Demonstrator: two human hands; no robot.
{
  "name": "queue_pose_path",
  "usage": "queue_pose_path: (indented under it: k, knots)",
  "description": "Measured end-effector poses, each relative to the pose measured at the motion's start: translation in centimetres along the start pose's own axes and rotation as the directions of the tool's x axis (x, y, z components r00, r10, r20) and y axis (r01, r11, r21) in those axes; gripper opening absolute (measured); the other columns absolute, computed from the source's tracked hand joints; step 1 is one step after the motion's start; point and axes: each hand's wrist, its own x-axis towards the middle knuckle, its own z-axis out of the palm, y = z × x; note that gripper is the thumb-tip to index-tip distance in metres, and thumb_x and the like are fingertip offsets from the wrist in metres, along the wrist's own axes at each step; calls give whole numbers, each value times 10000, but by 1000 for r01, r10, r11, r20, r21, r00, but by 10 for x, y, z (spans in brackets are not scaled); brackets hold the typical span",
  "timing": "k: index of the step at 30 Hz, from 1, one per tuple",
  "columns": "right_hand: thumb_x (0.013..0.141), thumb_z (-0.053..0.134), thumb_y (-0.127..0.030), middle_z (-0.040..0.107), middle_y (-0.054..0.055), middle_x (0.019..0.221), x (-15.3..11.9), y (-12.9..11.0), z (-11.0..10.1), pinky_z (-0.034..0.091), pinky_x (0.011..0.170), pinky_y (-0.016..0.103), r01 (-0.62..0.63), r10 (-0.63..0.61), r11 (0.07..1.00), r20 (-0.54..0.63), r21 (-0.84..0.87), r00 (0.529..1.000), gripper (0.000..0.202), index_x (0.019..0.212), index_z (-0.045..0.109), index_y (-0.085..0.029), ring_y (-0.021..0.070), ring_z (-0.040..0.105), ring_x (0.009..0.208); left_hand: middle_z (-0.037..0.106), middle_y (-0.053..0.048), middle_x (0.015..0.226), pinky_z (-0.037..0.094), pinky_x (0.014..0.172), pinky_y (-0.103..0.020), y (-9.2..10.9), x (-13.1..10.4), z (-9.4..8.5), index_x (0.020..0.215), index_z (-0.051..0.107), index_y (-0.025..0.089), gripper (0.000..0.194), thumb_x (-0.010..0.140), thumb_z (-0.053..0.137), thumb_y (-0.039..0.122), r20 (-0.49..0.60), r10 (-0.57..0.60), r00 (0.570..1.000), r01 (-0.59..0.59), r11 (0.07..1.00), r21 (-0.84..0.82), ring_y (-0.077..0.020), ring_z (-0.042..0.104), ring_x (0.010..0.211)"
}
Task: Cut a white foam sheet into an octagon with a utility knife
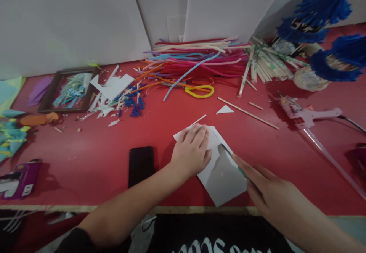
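A white sheet of card or foam board [225,182] lies on the red tabletop close to the front edge. My left hand [191,150] rests flat on its upper left part, fingers stretched out and pressing it down. In my right hand [264,184] is a craft knife [227,150] with a thin dark blade and a bit of green handle showing. Its tip touches the sheet near the upper right edge; most of the handle is hidden in my fingers. A thin white strip [199,121] and a small white triangle [225,110] lie just beyond the sheet.
A phone [141,165] lies left of my forearm. Farther back are yellow-handled scissors [200,91], pipe cleaners [197,64] and white scraps [114,87]. A pink glue gun [307,111] with a long glue stick lies right, a purple glue gun [25,178] left.
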Motion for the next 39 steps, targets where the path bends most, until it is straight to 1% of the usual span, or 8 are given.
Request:
queue_pose_path:
  k: [10, 16, 21, 25, 28, 31, 35, 39]
  knots:
    - [923, 414, -141, 713, 64, 822, -12, 4, 9, 517, 482, 290, -14, 14, 1000, -53, -9, 998, 609, 1507, 544, -259, 185, 671, 539, 613, -142, 1487, 419, 1172, -415, 0, 0, -2, 1470, 558, 74, 537, 1020, 497, 361, 20, -1, 1000, 1, 1000, 2, -298, 537, 1406]
    - [939, 391, -139, 767, 102, 914, -27, 9, 14, 617, 612, 407, -12, 12, 1000, -96, -2, 995, 616, 1520, 543, -275, 265, 761, 694, 605, -149, 1495, 427, 1171, -430, -1, 1, -3, 1481, 551, 82, 548, 1002, 535, 347, 40, -5, 999, 5, 1000, -2, -306, 530, 1414]
    - [955, 389, -150, 807, 138, 1031, -23, 12, -3, 646, 594, 389, 42, -39, 998, -62, 49, 997, 571, 1490, 578, -210, 276, 795, 781, 599, -142, 1503, 424, 1180, -431, 0, 2, -5, 1489, 546, 82, 547, 1017, 505, 358, 55, -9, 998, 10, 1000, -6, -306, 525, 1418]
    - [972, 409, -171, 788, 132, 1204, -15, 8, -19, 679, 738, 402, 103, -98, 993, -89, 52, 991, 528, 1461, 603, -216, 285, 791, 1002, 567, -94, 1544, 457, 1153, -459, 4, 1, -8, 1504, 541, 121, 551, 1016, 518, 377, 67, -52, 996, 52, 999, 0, -352, 465, 1459]
    - [977, 408, -176, 792, 136, 1194, -14, 4, -29, 680, 696, 366, 118, -113, 993, -137, 28, 984, 502, 1430, 625, -192, 281, 796, 980, 547, -73, 1565, 495, 1101, -527, 6, 1, -12, 1518, 536, 161, 580, 997, 564, 414, 105, -152, 983, 151, 988, 18, -439, 417, 1468]
    - [986, 426, -204, 799, 116, 1175, -16, 5, -40, 677, 698, 347, 129, -120, 990, -167, 47, 979, 497, 1449, 606, -229, 272, 802, 948, 557, -101, 1549, 476, 1116, -552, 3, 3, -17, 1502, 550, 151, 573, 997, 578, 420, 141, -221, 965, 218, 975, 36, -441, 457, 1428]
    - [1008, 481, -311, 813, 94, 1063, -8, 13, -45, 662, 726, 359, 37, -22, 997, -207, 67, 978, 489, 1491, 534, -261, 267, 802, 867, 540, -159, 1544, 499, 1087, -512, -6, 6, -24, 1482, 552, 134, 628, 966, 656, 477, 149, -261, 954, 259, 965, 35, -394, 523, 1360]
    - [987, 484, -424, 791, 149, 1048, 16, 19, -24, 616, 619, 367, -90, 133, 983, -290, 157, 948, 467, 1382, 582, -195, 316, 785, 903, 534, -233, 1508, 528, 1035, -503, -15, 14, -31, 1525, 469, 119, 924, 837, 760, 661, 179, -357, 917, 362, 932, 7, -379, 590, 1250]
